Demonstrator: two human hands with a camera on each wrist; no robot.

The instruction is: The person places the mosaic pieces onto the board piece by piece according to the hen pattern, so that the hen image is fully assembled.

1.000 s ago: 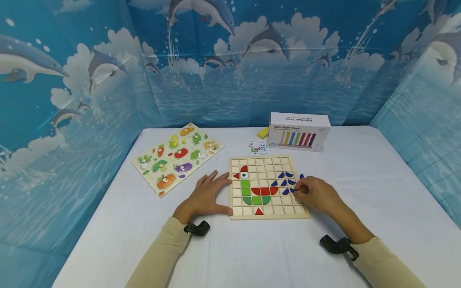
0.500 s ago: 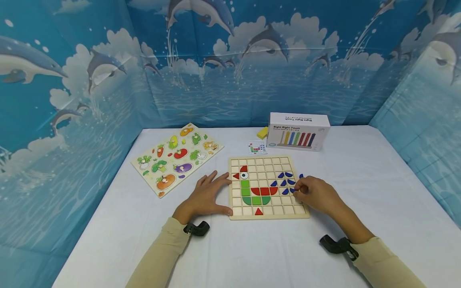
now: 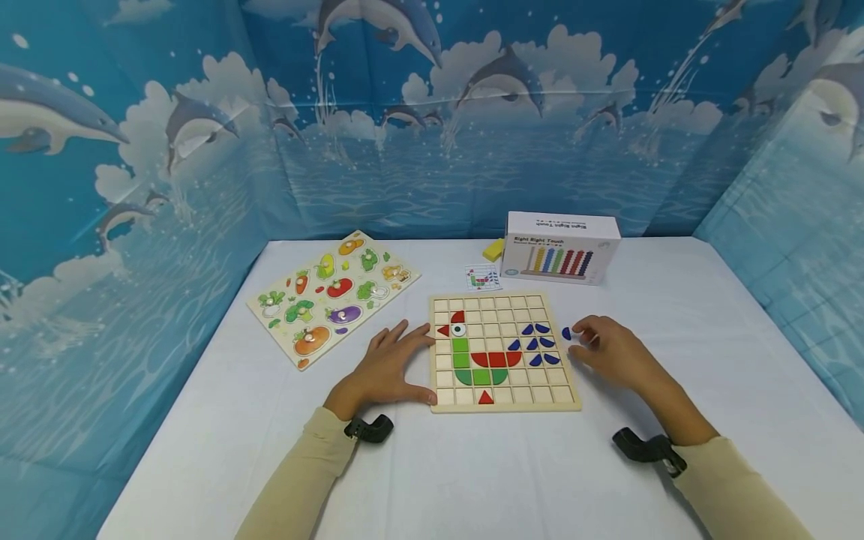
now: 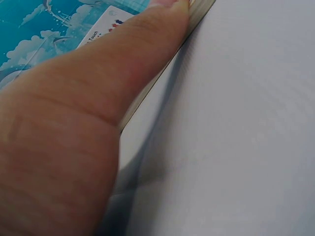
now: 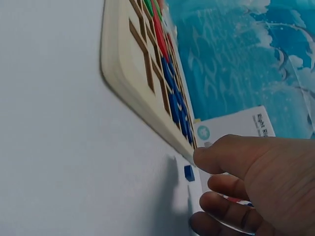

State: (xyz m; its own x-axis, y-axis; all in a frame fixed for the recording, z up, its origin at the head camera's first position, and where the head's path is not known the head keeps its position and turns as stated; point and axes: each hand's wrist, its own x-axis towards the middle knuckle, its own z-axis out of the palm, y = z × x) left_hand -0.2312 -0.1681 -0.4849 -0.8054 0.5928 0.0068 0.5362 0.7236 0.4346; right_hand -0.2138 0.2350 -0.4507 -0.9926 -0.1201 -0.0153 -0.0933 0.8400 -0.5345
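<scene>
The person's left hand lies flat on the white table, fingers straight and a little spread, the fingertips touching the left edge of the wooden grid board. In the left wrist view the thumb presses along that same board edge.

The right hand rests on the table just off the board's right edge. Its fingers are loosely curled and a little apart, holding nothing, with the fingertips just beside a small blue piece that lies on the table close to the board's right rim. From the right wrist view the blue piece sits apart from the fingers, not touched.

On the board, coloured pieces form a bird: a red beak and comb with an eye piece, a green neck, a red and green body, a red triangle at the bottom, and a cluster of blue tail pieces on the right side.

Further back stands a white box printed with coloured bars, a yellow block just beside it, and a small pattern card in front. To the left lies a vegetable puzzle board. Blue dolphin curtains surround the table.
</scene>
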